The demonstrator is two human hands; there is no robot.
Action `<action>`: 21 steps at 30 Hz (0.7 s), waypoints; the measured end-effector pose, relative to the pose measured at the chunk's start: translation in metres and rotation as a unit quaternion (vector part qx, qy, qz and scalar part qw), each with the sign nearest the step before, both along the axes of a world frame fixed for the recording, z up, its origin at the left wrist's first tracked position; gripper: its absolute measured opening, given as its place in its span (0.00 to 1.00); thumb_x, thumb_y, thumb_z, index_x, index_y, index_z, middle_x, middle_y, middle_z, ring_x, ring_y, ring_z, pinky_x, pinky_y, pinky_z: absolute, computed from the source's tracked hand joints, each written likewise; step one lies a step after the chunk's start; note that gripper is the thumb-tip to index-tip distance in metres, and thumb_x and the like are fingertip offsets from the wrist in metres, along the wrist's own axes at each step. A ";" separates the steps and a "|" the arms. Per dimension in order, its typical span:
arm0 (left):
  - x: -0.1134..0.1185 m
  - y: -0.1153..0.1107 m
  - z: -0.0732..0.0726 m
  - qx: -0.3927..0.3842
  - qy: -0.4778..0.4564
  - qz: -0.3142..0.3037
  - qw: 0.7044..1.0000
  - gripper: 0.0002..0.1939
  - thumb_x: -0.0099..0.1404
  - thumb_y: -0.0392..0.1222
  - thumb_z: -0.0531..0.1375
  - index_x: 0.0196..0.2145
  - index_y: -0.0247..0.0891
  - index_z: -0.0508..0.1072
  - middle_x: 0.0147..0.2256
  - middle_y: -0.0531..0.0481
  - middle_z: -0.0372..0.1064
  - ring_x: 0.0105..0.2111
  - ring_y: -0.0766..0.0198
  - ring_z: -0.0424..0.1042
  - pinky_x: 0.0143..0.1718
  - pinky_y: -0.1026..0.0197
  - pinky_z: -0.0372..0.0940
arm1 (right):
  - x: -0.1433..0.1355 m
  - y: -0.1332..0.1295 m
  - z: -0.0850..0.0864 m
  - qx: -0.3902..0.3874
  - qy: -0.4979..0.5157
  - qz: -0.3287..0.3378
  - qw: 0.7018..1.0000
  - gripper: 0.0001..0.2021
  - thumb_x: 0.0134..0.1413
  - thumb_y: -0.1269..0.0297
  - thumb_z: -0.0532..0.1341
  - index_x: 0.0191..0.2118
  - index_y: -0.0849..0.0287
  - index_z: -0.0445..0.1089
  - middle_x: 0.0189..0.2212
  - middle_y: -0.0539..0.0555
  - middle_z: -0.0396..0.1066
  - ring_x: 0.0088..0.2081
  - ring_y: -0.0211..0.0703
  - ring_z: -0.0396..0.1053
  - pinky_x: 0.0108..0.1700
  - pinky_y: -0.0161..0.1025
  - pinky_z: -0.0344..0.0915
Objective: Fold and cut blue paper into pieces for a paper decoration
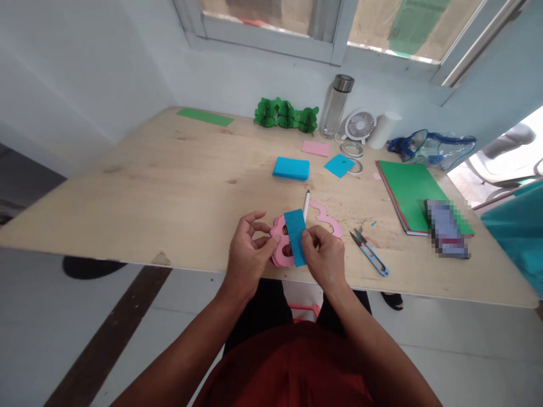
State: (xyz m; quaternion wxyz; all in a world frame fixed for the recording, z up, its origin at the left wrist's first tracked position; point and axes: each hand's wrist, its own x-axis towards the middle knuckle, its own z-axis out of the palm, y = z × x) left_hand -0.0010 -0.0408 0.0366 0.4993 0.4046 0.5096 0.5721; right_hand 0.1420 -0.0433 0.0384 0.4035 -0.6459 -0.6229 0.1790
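Close to the table's front edge, my left hand [250, 251] pinches the left side of a pink paper cutout [278, 258] with rounded edges and dark openings. My right hand [324, 251] grips a blue paper strip [294, 226] by its right edge, thumb against the fingers. The strip lies over the right part of the pink cutout and hides it there. Just behind my right hand are a white pen [306, 204] and a curved pink paper scrap [326, 217]. Blue thread snips [370, 253] rest to the right.
Behind my hands lie a blue paper stack [291, 168], a blue sheet [339, 165], a pink piece [315, 148] and tape rolls [352, 150]. Green paper garlands [286, 115], a glass bottle [335, 110] and a fan [360, 125] line the wall. A phone [447, 226] overlaps a green book [413, 189].
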 end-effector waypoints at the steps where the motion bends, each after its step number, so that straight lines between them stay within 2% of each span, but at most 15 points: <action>1: 0.000 0.000 0.000 -0.002 -0.001 0.000 1.000 0.27 0.50 0.39 0.66 0.48 0.39 0.64 0.35 0.54 0.65 0.29 0.68 0.70 0.28 0.67 0.68 | 0.000 0.000 0.000 0.000 0.000 0.000 1.000 0.14 0.56 0.63 0.55 0.21 0.58 0.67 0.15 0.46 0.61 0.18 0.34 0.57 0.25 0.33 0.51; 7: 0.001 0.001 -0.001 -0.010 -0.012 0.006 1.000 0.29 0.49 0.39 0.67 0.48 0.40 0.64 0.37 0.54 0.66 0.28 0.70 0.71 0.28 0.67 0.66 | 0.000 0.003 -0.004 -0.004 -0.020 -0.003 1.000 0.14 0.56 0.63 0.55 0.21 0.58 0.68 0.15 0.46 0.62 0.18 0.34 0.57 0.25 0.33 0.51; 12: 0.001 0.001 -0.002 -0.027 -0.001 0.008 1.000 0.30 0.48 0.40 0.67 0.49 0.40 0.65 0.33 0.56 0.65 0.26 0.70 0.70 0.30 0.65 0.67 | 0.001 0.004 -0.008 -0.008 -0.032 -0.003 0.999 0.15 0.56 0.63 0.54 0.21 0.58 0.68 0.15 0.47 0.62 0.19 0.34 0.58 0.25 0.33 0.51; 21: 0.002 0.000 -0.001 -0.025 -0.005 0.009 1.000 0.29 0.49 0.40 0.67 0.49 0.39 0.65 0.34 0.56 0.65 0.26 0.71 0.70 0.29 0.67 0.66 | 0.002 0.004 -0.014 0.004 -0.083 -0.009 0.997 0.14 0.58 0.62 0.55 0.24 0.58 0.70 0.19 0.50 0.68 0.24 0.37 0.64 0.29 0.35 0.54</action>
